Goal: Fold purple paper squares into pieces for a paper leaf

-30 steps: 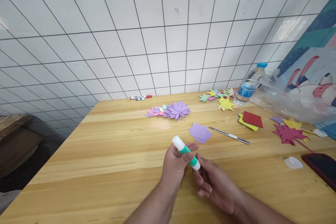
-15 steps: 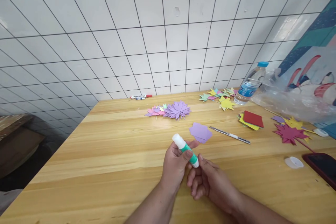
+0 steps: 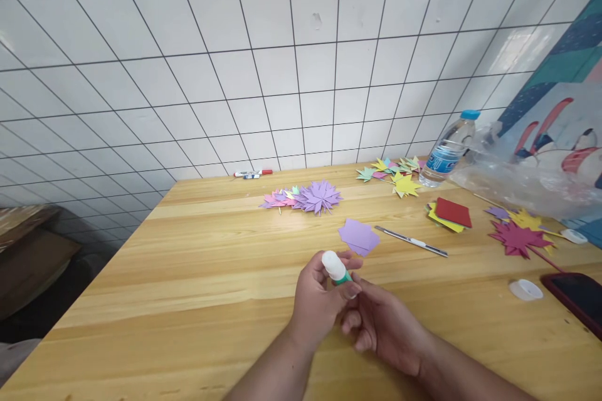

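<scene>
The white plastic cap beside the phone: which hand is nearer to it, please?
Right. The right hand is to the left of the white plastic cap, not touching it; the left hand, holding the white-and-green tube, is farther left.

Overall: bright, diffuse, fairly even light
Tiled wall [image 3: 310, 69]: window-like glare at upper right, a fainter bright patch at the far left edge
Counter [image 3: 211, 263]: warm and well lit, shadows faint and soft-edged
Left hand [image 3: 313, 307] and right hand [image 3: 392, 329]: gentle shading, fingers slightly soft
Glue stick [image 3: 333, 266]: white top pale, little detail
Plastic bag [image 3: 508, 185]: hazy highlights
Lower left corner: deep shadow
Frame edges: wide-angle stretching, tile lines slanting
Bottle [image 3: 444, 156]: label print too small to read
</scene>
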Demonstrator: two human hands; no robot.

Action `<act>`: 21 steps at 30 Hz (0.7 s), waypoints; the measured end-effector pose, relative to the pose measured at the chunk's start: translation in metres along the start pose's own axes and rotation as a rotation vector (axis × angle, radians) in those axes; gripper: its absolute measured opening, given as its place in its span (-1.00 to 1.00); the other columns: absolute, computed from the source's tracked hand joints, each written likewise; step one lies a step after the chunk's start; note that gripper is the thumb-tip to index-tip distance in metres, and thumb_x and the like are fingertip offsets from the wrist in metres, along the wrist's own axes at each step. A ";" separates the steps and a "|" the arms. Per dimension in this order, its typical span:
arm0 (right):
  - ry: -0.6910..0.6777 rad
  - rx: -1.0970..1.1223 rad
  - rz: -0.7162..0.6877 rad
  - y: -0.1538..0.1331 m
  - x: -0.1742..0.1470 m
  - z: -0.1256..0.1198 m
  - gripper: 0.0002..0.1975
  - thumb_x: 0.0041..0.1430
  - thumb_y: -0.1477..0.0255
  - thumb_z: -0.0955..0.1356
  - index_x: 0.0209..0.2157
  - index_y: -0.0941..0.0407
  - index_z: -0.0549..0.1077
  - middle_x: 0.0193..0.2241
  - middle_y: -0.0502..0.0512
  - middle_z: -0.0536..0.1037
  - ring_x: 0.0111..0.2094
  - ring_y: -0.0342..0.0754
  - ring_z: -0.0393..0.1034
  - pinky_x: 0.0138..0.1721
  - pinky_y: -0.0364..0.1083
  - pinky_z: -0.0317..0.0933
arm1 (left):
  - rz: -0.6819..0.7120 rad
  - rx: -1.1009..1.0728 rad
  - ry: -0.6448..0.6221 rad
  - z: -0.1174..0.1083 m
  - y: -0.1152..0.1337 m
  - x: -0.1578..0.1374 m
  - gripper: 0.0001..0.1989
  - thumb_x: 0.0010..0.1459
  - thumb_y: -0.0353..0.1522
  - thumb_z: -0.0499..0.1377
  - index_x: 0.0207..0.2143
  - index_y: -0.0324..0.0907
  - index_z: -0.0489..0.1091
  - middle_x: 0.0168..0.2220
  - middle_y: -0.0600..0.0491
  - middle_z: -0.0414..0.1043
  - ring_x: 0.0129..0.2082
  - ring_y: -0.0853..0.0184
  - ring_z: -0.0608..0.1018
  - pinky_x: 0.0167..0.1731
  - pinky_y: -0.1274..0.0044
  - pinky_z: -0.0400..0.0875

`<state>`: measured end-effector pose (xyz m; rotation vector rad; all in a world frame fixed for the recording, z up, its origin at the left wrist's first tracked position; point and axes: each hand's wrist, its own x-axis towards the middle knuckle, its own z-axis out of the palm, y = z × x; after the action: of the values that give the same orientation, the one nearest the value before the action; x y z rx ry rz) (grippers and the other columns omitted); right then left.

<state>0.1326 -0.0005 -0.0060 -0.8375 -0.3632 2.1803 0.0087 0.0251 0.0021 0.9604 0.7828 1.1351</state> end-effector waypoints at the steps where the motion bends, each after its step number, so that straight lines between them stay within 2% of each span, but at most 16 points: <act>1: 0.009 0.019 -0.032 0.000 0.000 -0.001 -0.73 0.14 0.25 0.29 -0.28 0.18 0.38 -0.53 -0.03 0.43 -0.59 -0.23 0.39 -0.65 -0.28 0.31 | 0.038 0.034 -0.011 0.001 0.001 -0.001 -0.68 -0.21 -0.40 0.37 -0.35 -0.22 0.37 -0.15 -0.12 0.50 -0.22 0.23 0.54 -0.33 0.52 0.42; 2: 0.021 0.035 -0.063 -0.001 -0.001 -0.001 -0.77 0.10 0.30 0.33 -0.27 0.17 0.38 -0.56 -0.07 0.39 -0.61 -0.25 0.36 -0.64 -0.28 0.31 | 0.079 0.060 -0.023 0.001 0.002 -0.001 -0.70 -0.22 -0.43 0.37 -0.37 -0.22 0.38 -0.17 -0.11 0.51 -0.09 0.19 0.49 -0.16 0.46 0.38; 4: 0.047 0.050 -0.097 -0.002 -0.002 -0.001 -0.77 0.05 0.34 0.38 -0.26 0.15 0.37 -0.60 -0.13 0.33 -0.66 -0.29 0.27 -0.64 -0.29 0.30 | 0.141 0.076 -0.054 0.002 0.003 -0.002 -0.73 -0.21 -0.46 0.36 -0.41 -0.20 0.38 -0.23 -0.11 0.53 0.03 0.17 0.39 -0.01 0.38 0.26; 10: 0.129 -0.010 -0.017 0.001 -0.002 0.002 -0.74 0.01 0.23 0.38 -0.45 0.13 0.33 -0.74 -0.21 0.19 -0.79 -0.35 -0.05 -0.75 -0.26 0.24 | 0.184 0.094 -0.123 0.005 0.002 -0.006 -0.68 -0.28 -0.55 0.36 -0.40 -0.15 0.43 -0.26 -0.09 0.55 0.05 0.14 0.38 0.09 0.28 0.11; 15: 0.097 -0.076 -0.010 0.006 0.001 -0.003 -0.71 -0.02 0.23 0.36 -0.58 0.14 0.30 -0.84 -0.21 0.08 -0.80 -0.30 -0.07 -0.81 -0.26 0.16 | 0.213 0.196 -0.225 0.006 0.000 -0.008 -0.63 -0.34 -0.59 0.36 -0.40 -0.12 0.48 -0.25 -0.09 0.55 0.05 0.11 0.38 0.10 0.24 0.08; 19: 0.099 -0.089 -0.026 0.007 0.002 -0.005 -0.74 0.00 0.23 0.34 -0.54 0.15 0.34 -0.85 -0.21 0.11 -0.82 -0.31 -0.11 -0.82 -0.27 0.14 | 0.218 0.183 -0.241 0.005 0.001 -0.009 -0.64 -0.34 -0.55 0.38 -0.39 -0.12 0.48 -0.24 -0.10 0.54 0.06 0.09 0.37 0.12 0.21 0.02; 21: 0.117 -0.099 -0.031 0.007 0.002 -0.006 -0.74 0.02 0.24 0.32 -0.54 0.15 0.34 -0.86 -0.18 0.14 -0.83 -0.30 -0.06 -0.82 -0.27 0.13 | 0.232 0.171 -0.249 0.005 0.002 -0.009 -0.66 -0.31 -0.53 0.37 -0.39 -0.13 0.47 -0.24 -0.10 0.54 0.06 0.10 0.36 0.13 0.21 -0.01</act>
<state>0.1313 -0.0035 -0.0146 -1.0030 -0.4251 2.0873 0.0099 0.0160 0.0057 1.3350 0.5833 1.1310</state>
